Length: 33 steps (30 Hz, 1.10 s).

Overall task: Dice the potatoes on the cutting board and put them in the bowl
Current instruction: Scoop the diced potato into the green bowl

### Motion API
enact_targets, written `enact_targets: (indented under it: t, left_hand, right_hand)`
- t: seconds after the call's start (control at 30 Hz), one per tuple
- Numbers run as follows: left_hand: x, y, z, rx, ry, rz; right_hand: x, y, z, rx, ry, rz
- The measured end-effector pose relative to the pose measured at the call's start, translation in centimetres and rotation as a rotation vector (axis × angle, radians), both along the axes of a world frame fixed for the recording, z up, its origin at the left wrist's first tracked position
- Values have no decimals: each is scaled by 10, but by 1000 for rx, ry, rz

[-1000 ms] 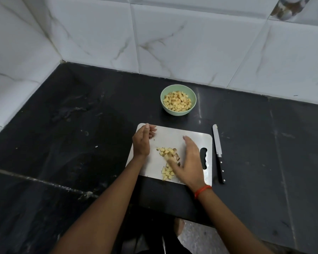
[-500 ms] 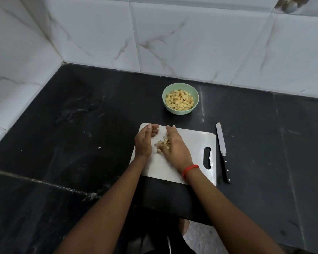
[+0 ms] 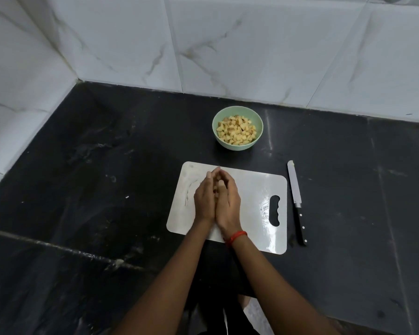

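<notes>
Two hands met over the white cutting board (image 3: 252, 189): I saw the left hand (image 3: 205, 201) and right hand (image 3: 229, 201) cupped together, fingertips touching, closed round a few potato dice (image 3: 220, 183). Diced potato (image 3: 236, 129) filled the green bowl (image 3: 237, 147) beyond the board. The knife (image 3: 296, 201) lay on the black counter (image 3: 107, 189) just right of the board.

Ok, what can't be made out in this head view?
Head view only.
- Number of potato pieces held between left hand and right hand: hidden by the cupped hands.
- Part of the cutting board beneath them: covered by the hands.
- Speck on the knife tip: too small to identify.
</notes>
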State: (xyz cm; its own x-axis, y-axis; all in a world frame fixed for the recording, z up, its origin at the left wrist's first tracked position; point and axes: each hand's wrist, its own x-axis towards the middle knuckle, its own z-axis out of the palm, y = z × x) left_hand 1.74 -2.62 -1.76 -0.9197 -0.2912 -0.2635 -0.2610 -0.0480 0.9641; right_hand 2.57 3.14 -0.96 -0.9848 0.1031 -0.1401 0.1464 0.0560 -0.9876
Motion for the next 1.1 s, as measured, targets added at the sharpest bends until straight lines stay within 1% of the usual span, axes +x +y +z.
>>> enact_targets:
  t: [0.07,0.2,0.33,0.4,0.47,0.57,0.7,0.8,0.9,0.97,1.03,1.1]
  left_hand:
    - [0,1,3,176,-16,46]
    - [4,9,11,469,-56,253]
    - [3,17,15,571,-111,365]
    - [1,17,15,605,-128,418]
    - [-1,16,16,613,-119,441]
    - [-9,21,27,637,-84,428]
    - [-39,28,64,710,11,342]
    - [-83,32,101,680,110,303]
    - [-129,38,126,607,173,330]
    - [-156,40,126,532,198,340]
    - [-174,40,109,382,212,316]
    - [-182,39,90,217,208,269]
  right_hand:
    - [0,-3,4,-206,-80,-93]
    - [-8,1,5,-509,-213,-256]
    - [-14,4,13,-853,-355,-329]
    - [-16,6,18,-957,-409,-320]
    - [-17,9,21,-1010,-436,-339]
    - [-24,16,30,-1030,-434,-371]
    - [-55,24,61,-1071,-300,-346]
    - [-101,24,87,-1029,-197,-343]
    - [-151,25,102,-952,-122,-367]
    - [-177,27,101,-854,-111,-381]
    - [-192,30,90,-729,-100,-362]
    - [-198,31,81,-557,-64,-299]
